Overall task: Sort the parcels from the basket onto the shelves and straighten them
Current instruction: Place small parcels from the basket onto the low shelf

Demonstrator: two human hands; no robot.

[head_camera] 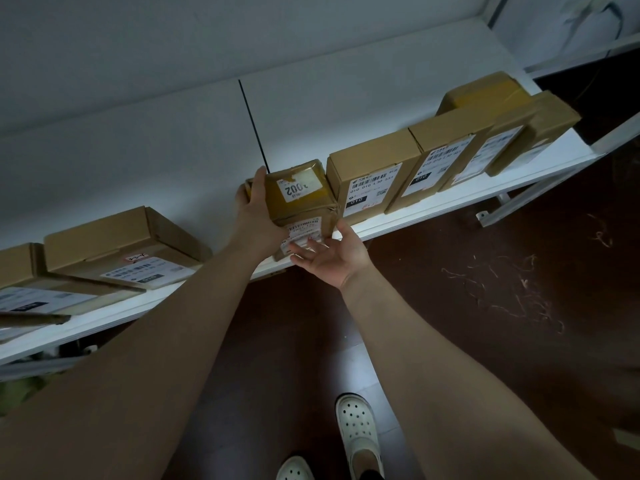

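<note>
Two bare forearms reach forward and up from the bottom of the view, side by side. The left hand (258, 209) holds the left side of a taped parcel (301, 199), fingers curled over its far edge. The right hand (334, 256) lies palm up at the parcel's lower front, fingers straight and spread, fingertips touching it, thumb raised beside its corner.
</note>
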